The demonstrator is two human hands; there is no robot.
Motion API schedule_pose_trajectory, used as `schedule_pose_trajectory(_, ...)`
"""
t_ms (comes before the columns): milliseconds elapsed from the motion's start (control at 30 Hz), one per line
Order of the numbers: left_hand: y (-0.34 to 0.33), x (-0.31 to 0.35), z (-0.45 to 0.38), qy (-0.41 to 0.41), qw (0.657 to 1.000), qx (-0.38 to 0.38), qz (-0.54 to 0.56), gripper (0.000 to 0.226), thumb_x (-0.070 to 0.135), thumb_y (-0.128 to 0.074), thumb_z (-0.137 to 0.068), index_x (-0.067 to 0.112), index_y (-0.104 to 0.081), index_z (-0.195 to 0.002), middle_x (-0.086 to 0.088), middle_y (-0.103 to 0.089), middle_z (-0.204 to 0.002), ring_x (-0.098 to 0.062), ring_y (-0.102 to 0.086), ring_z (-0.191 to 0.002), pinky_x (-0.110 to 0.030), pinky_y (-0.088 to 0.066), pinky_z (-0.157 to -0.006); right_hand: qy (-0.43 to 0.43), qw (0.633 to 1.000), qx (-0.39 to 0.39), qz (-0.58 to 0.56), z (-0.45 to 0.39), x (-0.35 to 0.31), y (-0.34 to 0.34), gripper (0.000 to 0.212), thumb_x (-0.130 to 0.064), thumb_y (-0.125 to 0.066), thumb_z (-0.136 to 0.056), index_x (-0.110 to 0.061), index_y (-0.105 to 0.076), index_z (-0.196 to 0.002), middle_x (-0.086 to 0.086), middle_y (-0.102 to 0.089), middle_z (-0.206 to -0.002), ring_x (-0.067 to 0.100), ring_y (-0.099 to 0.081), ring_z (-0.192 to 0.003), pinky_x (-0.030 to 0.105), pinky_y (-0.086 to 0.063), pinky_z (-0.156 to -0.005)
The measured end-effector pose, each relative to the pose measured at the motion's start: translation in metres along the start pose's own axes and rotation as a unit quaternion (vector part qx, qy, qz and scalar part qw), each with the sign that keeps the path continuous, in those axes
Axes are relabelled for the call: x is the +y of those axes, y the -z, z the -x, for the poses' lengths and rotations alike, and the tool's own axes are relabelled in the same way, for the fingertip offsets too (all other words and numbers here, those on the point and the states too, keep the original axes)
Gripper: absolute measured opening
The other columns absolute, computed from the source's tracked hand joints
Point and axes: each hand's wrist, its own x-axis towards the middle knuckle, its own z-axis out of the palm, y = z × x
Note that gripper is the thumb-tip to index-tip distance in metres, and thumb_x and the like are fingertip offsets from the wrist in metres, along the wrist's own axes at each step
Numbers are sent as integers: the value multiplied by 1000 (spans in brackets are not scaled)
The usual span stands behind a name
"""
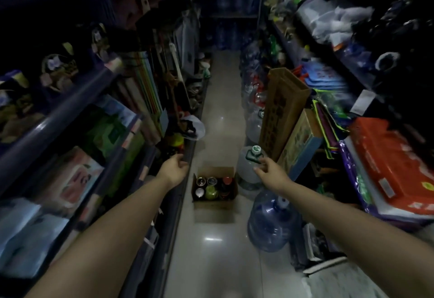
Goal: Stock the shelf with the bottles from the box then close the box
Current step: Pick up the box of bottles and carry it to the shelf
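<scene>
Dim shop aisle, head view looking down. Both forearms reach forward over the floor (216, 262). Left hand (175, 168) hangs beside the edge of the left shelf (164, 215), fingers loosely curled, holding nothing. Right hand (269, 172) is also free — fingers relaxed, tips close to a pale jug (246, 168); contact cannot be told.

Blue jug (272, 222) stands on the floor near the right arm, white cap on, looks clear inside.

Box (215, 188) sits on the floor between the two hands and just beyond them, flaps open. Inside it, bottles (211, 187) stand upright, caps up: two with metallic tops at the back left, a white cap and a yellow-green cap in front, a red cap on a dark bottle at the right.

The pale jug stands just right of the box, green-and-white cap on top.

Farther on — a tall carton (281, 112) stands tilted against the right-hand goods, more clear jugs behind it. Far end too dark to read.
</scene>
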Motion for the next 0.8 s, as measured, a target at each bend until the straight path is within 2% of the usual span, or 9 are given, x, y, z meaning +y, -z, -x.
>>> schedule_pose_trajectory(100, -11, 8, -34, 17, 1000, -4, 13, 51, 14, -53, -94, 3, -38, -142, -13, -62, -127, -26, -55, -120, -19, -36, -89, -8, 1000, -14, 1, -41, 6, 8, 48, -26, -54, -95, -7, -42, -138, 12, -61, -117, 23, -57, -108, 30, -43, -88)
schedule_pose_trajectory(233, -26, 5, -74, 36, 999, -19, 24, 52, 16, -56, -93, 5, -40, -141, -15, -62, -127, -28, -57, -116, -26, -43, -93, -19, 999, -28, 5, -81, 10, 9, 47, -26, -53, -96, -6, -42, -136, 13, -60, -118, 23, -56, -105, 28, -43, -84)
schedule_pose_trajectory(367, -33, 1, -118, 44, 999, -27, 12, 54, 20, -53, -94, 4, -38, -143, -17, -57, -134, -30, -54, -123, -30, -42, -102, -24, 999, -42, 8, -121, 11, 0, 49, -27, -55, -94, -6, -43, -136, 14, -61, -119, 27, -58, -110, 39, -46, -96)
schedule_pose_trajectory(467, -33, -3, -162, 43, 999, -33, 10, 54, 19, -52, -94, 3, -38, -143, -18, -54, -138, -31, -50, -128, -32, -40, -106, -32, 999, -37, 5, -158, 9, -10, 48, -26, -56, -94, -3, -45, -134, 14, -65, -109, 26, -60, -106, 39, -46, -95)
schedule_pose_trajectory(567, -32, -7, -214, 42, 998, -28, 23, 53, 18, -52, -94, 2, -38, -143, -19, -54, -137, -32, -50, -127, -32, -40, -103, -51, 998, -27, -3, -202, 6, -22, 49, -24, -56, -94, -2, -44, -135, 14, -64, -111, 26, -59, -108, 37, -45, -96)
schedule_pose_trajectory(633, -34, -14, -249, 52, 997, -38, 46, 53, 17, -52, -95, 3, -38, -143, -18, -56, -134, -31, -52, -124, -29, -40, -100, -65, 998, -20, -3, -234, 3, -31, 46, -22, -56, -94, -1, -44, -133, 11, -62, -102, 23, -58, -98, 33, -45, -86)
schedule_pose_trajectory(700, -37, -26, -283, 73, 993, -60, 65, 51, 14, -52, -95, 3, -39, -143, -16, -59, -131, -29, -55, -120, -25, -39, -93, -85, 996, -12, 8, -265, 3, -42, 43, -20, -56, -94, 0, -46, -131, 10, -58, -96, 20, -53, -90, 26, -39, -77)
schedule_pose_trajectory(800, -41, -50, -324, 98, 989, -84, 71, 49, 11, -51, -95, 3, -39, -142, -17, -59, -130, -29, -56, -117, -23, -39, -87, -123, 992, -8, 26, -307, 11, -62, 44, -23, -57, -93, 1, -47, -129, 10, -59, -93, 24, -57, -90, 27, -38, -78)
